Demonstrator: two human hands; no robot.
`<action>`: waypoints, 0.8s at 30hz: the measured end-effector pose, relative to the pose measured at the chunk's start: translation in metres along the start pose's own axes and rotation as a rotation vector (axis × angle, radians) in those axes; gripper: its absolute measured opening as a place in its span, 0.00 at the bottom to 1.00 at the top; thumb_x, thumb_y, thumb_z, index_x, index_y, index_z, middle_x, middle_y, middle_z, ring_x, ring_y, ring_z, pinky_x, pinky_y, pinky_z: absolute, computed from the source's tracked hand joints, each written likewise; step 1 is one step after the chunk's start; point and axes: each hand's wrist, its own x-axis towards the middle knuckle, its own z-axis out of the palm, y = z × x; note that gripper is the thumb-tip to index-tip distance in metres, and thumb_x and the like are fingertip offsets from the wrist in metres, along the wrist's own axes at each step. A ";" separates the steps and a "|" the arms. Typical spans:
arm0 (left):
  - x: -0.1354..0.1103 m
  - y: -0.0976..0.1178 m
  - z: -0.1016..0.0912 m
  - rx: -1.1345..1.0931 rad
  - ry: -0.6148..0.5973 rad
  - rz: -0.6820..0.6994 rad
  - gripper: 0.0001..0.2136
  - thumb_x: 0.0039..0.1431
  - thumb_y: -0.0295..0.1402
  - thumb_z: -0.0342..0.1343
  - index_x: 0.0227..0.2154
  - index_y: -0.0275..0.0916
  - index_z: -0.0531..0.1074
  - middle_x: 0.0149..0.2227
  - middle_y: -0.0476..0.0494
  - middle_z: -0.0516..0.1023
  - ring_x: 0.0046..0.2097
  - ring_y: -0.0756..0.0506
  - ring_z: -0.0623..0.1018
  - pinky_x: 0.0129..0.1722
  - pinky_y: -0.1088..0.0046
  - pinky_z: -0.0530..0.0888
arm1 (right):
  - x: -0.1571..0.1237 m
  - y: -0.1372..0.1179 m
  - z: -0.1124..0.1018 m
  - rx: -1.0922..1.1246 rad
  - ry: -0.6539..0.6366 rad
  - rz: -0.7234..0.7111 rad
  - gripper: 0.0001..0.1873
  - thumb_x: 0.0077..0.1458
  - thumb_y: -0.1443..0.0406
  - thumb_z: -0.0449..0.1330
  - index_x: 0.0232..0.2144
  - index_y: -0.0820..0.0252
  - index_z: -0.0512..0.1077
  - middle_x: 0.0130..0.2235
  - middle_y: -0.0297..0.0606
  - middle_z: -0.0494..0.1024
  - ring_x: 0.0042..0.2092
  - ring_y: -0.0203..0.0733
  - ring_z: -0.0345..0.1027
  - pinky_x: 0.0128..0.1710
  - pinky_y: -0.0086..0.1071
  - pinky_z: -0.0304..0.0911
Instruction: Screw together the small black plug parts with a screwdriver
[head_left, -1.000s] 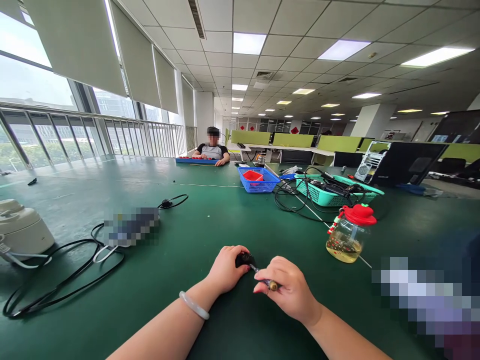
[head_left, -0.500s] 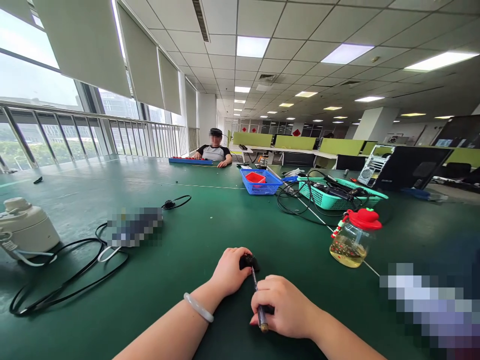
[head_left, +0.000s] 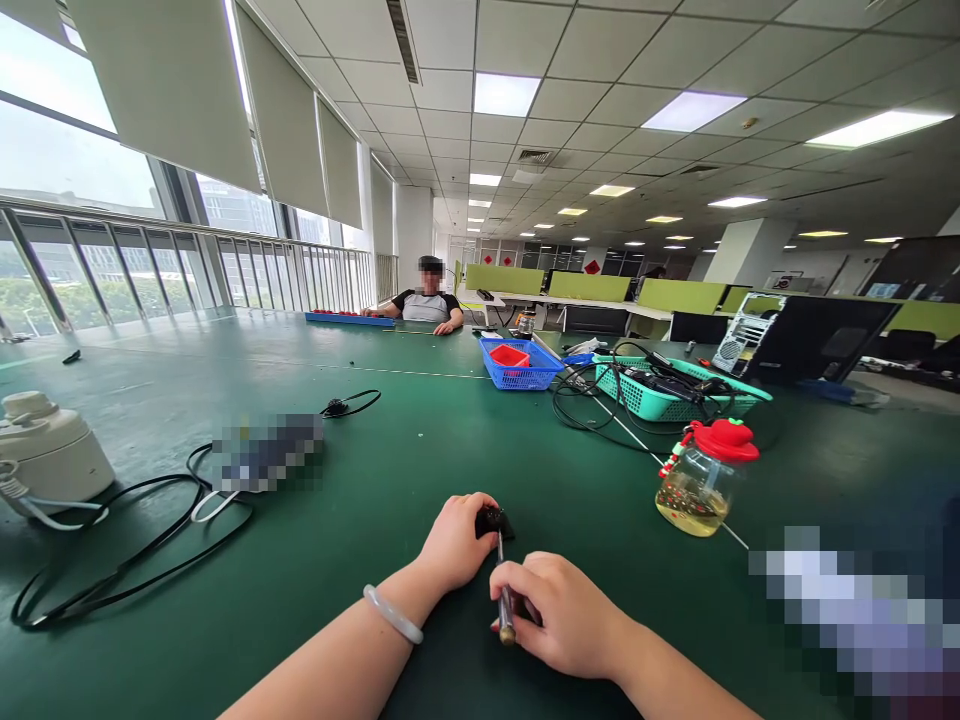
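My left hand (head_left: 456, 540) is closed around a small black object (head_left: 491, 520) on the green tabletop, and the fingers cover most of it. A light bangle (head_left: 394, 614) circles that wrist. Between the thumb and fingers of my right hand (head_left: 562, 610) is a slim screwdriver (head_left: 506, 622) with a brass-coloured end cap. Its metal shaft points away from me and meets the black object; the tip itself cannot be made out.
To the right stands a red-lidded jar (head_left: 701, 490) of yellow liquid. Beyond are a green basket (head_left: 652, 398) of cables and a blue basket (head_left: 525, 378). A white kettle-like appliance (head_left: 52, 450) and black cord (head_left: 142, 545) lie left. Across the table sits a person (head_left: 427, 300).
My right hand and the screwdriver have shifted slightly left, and the handle now lines up straighter with the black object. Far off, the long blue tray beside the person has slid left.
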 end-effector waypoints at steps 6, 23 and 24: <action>0.001 0.000 0.000 0.001 -0.007 -0.008 0.14 0.48 0.26 0.57 0.40 0.41 0.73 0.42 0.46 0.77 0.48 0.41 0.72 0.49 0.65 0.68 | -0.001 0.010 -0.005 -0.059 0.248 -0.064 0.03 0.56 0.66 0.59 0.32 0.55 0.67 0.20 0.26 0.71 0.22 0.34 0.59 0.26 0.27 0.54; 0.002 -0.003 0.002 0.003 -0.006 -0.004 0.14 0.49 0.28 0.58 0.41 0.41 0.72 0.43 0.46 0.77 0.48 0.41 0.72 0.49 0.65 0.68 | 0.000 0.013 -0.003 -0.199 0.505 -0.140 0.07 0.57 0.66 0.58 0.28 0.58 0.64 0.21 0.28 0.67 0.22 0.33 0.57 0.26 0.28 0.52; 0.001 -0.003 0.001 0.005 -0.006 -0.005 0.14 0.49 0.28 0.58 0.40 0.41 0.72 0.42 0.46 0.77 0.48 0.41 0.72 0.49 0.65 0.68 | 0.000 0.012 -0.002 -0.194 0.457 -0.167 0.06 0.57 0.66 0.57 0.28 0.58 0.64 0.21 0.28 0.68 0.22 0.33 0.57 0.27 0.28 0.52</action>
